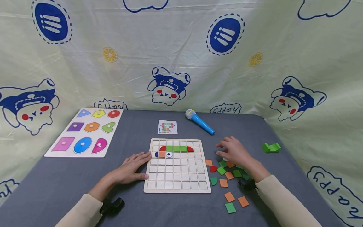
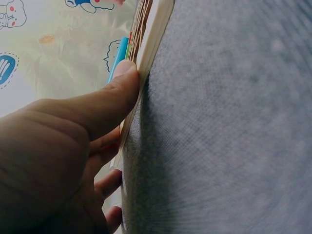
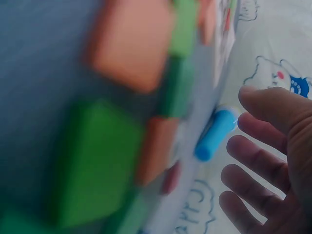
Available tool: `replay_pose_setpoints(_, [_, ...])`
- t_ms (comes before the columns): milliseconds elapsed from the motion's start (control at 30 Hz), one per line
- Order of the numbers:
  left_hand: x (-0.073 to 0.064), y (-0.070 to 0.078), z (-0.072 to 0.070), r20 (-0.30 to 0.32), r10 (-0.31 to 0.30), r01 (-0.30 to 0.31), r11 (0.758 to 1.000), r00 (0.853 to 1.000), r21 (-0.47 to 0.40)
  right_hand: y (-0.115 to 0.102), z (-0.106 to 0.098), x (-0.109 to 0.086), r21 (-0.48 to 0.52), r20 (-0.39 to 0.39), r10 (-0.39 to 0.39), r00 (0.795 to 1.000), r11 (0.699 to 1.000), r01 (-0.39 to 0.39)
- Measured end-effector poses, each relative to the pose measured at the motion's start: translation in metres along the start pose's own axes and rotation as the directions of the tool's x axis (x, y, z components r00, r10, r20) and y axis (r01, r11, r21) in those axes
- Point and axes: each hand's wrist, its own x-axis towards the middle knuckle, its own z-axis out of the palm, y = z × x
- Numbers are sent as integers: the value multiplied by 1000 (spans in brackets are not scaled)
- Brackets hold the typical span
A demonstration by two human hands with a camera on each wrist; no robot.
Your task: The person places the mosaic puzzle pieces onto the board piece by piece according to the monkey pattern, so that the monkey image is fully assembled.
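A pale wooden grid board [image 1: 177, 176] lies on the grey table, a few pieces set in its upper rows: red quarter-rounds at both ends of a green row [image 1: 176, 148], with a blue piece, an orange square [image 1: 162, 154] and a white eye piece [image 1: 169, 154] below. My left hand [image 1: 131, 168] rests at the board's left edge, thumb and fingers touching it; the left wrist view shows the thumb on the rim. Over a scatter of orange and green tiles [image 1: 223, 183] hovers my right hand [image 1: 235, 151], fingers loosely bent and holding nothing in the right wrist view.
A small pattern card [image 1: 168, 127] lies beyond the board, with a blue toy microphone [image 1: 202, 123] to its right. At the left is a white shape puzzle board [image 1: 95, 148]. A green curved block [image 1: 271, 148] sits near the table's right edge.
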Motion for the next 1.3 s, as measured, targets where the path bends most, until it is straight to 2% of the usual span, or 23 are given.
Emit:
replay_pose_setpoints(333, [0,2,-1,5,-6,6,1000,1000,-1,21,9,-12,-32,37,36,999,999,-35])
replay_pose_setpoints(1000, [0,3,-1,5,-1,1,1000,1000,-2,33,7,-24,12,84,65,994,998,-66])
replay_pose_setpoints(1300, [0,2,-2,6,-4,4,1000,1000,-1,37,5,-21,27,106,55,993,998,-58])
